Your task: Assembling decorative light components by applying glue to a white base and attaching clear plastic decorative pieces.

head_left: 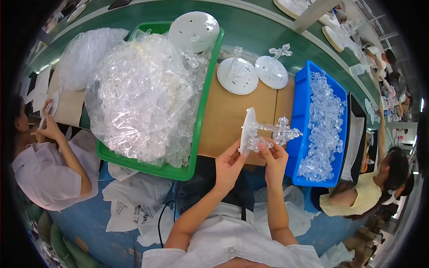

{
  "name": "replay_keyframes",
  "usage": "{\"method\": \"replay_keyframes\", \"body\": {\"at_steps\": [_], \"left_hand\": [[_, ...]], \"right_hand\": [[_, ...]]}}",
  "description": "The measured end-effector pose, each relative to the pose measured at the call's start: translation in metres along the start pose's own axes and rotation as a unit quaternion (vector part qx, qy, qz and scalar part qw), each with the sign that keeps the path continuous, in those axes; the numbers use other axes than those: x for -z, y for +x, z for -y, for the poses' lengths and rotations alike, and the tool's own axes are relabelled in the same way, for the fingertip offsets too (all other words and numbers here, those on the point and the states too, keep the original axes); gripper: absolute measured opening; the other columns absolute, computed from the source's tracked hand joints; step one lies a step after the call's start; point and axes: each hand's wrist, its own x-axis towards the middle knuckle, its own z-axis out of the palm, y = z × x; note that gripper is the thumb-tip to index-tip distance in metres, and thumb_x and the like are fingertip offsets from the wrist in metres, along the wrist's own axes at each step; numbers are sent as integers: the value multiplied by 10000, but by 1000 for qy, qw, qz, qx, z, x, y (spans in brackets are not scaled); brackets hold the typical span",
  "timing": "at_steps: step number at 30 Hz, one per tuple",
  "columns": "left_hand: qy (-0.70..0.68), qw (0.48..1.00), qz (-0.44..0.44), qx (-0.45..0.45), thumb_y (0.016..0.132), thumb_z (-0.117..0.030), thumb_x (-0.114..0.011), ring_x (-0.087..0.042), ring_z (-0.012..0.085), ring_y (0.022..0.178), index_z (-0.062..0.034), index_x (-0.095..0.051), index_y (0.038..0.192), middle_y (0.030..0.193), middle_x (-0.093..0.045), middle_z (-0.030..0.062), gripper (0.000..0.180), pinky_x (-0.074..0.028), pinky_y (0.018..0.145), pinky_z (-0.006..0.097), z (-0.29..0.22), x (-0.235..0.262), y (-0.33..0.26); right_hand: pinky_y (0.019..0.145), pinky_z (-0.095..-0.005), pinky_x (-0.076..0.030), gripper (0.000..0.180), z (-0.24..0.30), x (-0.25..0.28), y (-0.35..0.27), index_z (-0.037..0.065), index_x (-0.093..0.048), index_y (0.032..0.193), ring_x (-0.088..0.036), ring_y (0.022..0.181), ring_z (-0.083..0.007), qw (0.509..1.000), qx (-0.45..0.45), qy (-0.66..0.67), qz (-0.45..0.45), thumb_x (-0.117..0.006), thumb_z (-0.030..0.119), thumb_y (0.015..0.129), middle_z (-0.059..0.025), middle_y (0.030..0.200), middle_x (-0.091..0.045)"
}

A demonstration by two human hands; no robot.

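Head view, workbench station. The person holds 1 white round base (247, 130) on edge over the front of the brown cardboard sheet (223, 111), with a clear plastic cross (282, 130) already standing out of its face, pointing right toward the blue bin (303, 102).

Left hand (229, 166): fingers curled up to the lower rim of the base, thumb and fingertips pinching it. Right hand (274, 161): thumb and forefinger closed narrowly on a small clear plastic piece (261, 143) held against the base just below the cross. Whether that piece is seated or only touching, I cannot tell.

Done, as far as it shows: 2 finished-looking units stand at the back of the cardboard, a white disc with clear upright ornament (237, 73) and a second white disc with clear cross (272, 68), side by side and just apart. 1 bare white perforated disc (193, 30) lies on top of the contents at the far end of the green tray (200, 120).

Left, by judgement: much. The blue bin is nearly full of loose clear crystal-like parts (324, 120), and the green tray carries a large clear plastic bag of clear parts (138, 94), heaped high. The unit in hand looks partly built: cross fitted, lower small piece being added.

Co-workers sit at left (44, 156) and right (375, 187), their hands well apart from this station.
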Motion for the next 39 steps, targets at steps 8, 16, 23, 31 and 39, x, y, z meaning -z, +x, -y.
{"method": "replay_keyframes", "body": {"at_steps": [8, 16, 23, 31, 39], "left_hand": [[28, 1000, 7, 9, 894, 38, -562, -559, 110, 1045, 58, -468, 1314, 1186, -583, 70, 430, -442, 907, 243, -3, 2, 5], [58, 998, -17, -23, 900, 28, -561, -550, 50, 923, 33, -465, 1331, 1081, -616, 31, 442, -446, 816, 194, 2, -3, -1], [108, 992, -18, -58, 899, 22, -561, -518, 17, 838, -5, -474, 1339, 1041, -615, -2, 450, -431, 733, 158, 5, 3, 0], [187, 982, -6, -39, 903, 21, -570, -549, 59, 898, 49, -503, 1290, 1055, -621, 23, 394, -433, 767, 186, -4, 1, -6], [103, 991, -3, -85, 895, 25, -575, -552, 106, 984, 65, -522, 1262, 1181, -568, 73, 373, -443, 837, 222, -11, -7, -7]], "right_hand": [[628, -223, -506, 293, 1, -16, -6, -51, -606, 1065, -622, 668, -116, 997, 35, 44, -52, -694, 108, 836, -84, 858, -666], [617, -218, -506, 287, 7, -23, -7, -50, -604, 1060, -620, 662, -110, 997, 48, 18, -54, -694, 108, 839, -82, 839, -663], [616, -220, -504, 264, 3, -19, -9, -49, -609, 1053, -616, 661, -108, 995, 85, -33, -28, -679, 105, 851, -79, 848, -665], [628, -217, -496, 268, 7, -12, -11, -48, -610, 1062, -620, 662, -108, 999, 42, 5, -13, -678, 100, 849, -82, 856, -668], [631, -236, -517, 275, 17, -9, -17, -51, -607, 1060, -628, 678, -117, 1000, 17, 15, -5, -684, 102, 845, -89, 874, -664]]}}
